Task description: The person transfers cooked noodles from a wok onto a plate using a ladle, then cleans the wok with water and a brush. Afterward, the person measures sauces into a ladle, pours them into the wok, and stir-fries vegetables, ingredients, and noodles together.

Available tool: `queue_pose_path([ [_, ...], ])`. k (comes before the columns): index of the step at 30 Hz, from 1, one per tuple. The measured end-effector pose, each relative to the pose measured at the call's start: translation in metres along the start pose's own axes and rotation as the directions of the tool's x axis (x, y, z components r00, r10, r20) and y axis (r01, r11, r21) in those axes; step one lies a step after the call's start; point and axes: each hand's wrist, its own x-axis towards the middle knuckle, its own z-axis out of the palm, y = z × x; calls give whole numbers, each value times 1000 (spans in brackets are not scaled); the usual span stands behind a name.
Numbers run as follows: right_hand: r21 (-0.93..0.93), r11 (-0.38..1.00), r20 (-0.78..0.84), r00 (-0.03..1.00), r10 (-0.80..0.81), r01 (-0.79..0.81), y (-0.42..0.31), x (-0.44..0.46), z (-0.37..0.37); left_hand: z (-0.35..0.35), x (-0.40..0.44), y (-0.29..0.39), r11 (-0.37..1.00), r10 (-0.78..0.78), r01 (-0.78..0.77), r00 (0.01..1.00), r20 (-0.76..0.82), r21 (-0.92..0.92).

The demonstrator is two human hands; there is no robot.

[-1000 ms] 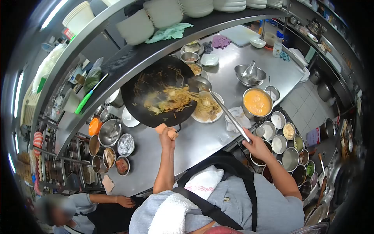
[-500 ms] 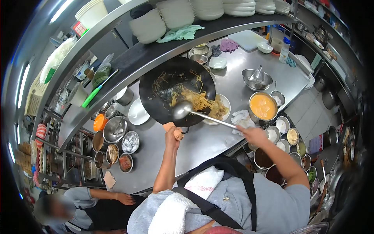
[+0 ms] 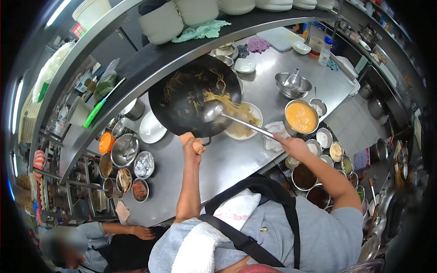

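Note:
My left hand point(image 3: 192, 151) is closed around a folded orange cloth point(image 3: 186, 136) at the near rim of a large black wok point(image 3: 177, 113), beside its loop handle. The wok tilts to the right over a white bowl point(image 3: 261, 113). Noodles point(image 3: 221, 97) lie along the wok's right side and spill over its rim into the bowl, where more noodles sit. In my right hand point(image 3: 293, 148) is the long handle of a metal ladle point(image 3: 211, 112). The ladle's round head is at the noodles inside the wok and hides part of them.
Right of the wok stand a pot of orange liquid point(image 3: 301, 117), a steel bowl with a whisk point(image 3: 291, 85) and several seasoning containers. A white plate point(image 3: 153, 128) and several metal bowls are at left. A shelf point(image 3: 136, 68) crosses above. A co-worker's hand point(image 3: 143, 232) rests lower left.
More noodles have passed from the wok over its right rim into the bowl, leaving fewer inside. The whole view has shifted slightly. Both hands keep their holds.

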Motion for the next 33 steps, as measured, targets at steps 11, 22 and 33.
queue_pose_path([
  [11, -354, 935, -215, 975, -57, -24, 50, -69, -92, -7, 29, -20, 990, 143, -143, 990, -13, -7],
  [22, 55, 997, -259, 963, 73, -61, -32, 21, -24, 1, -9, -5, 998, 65, -65, 998, 16, 8],
  [33, -229, 966, -211, 975, 75, -124, 36, -79, -44, 12, 17, -2, 982, 189, -189, 982, -25, -26],
])
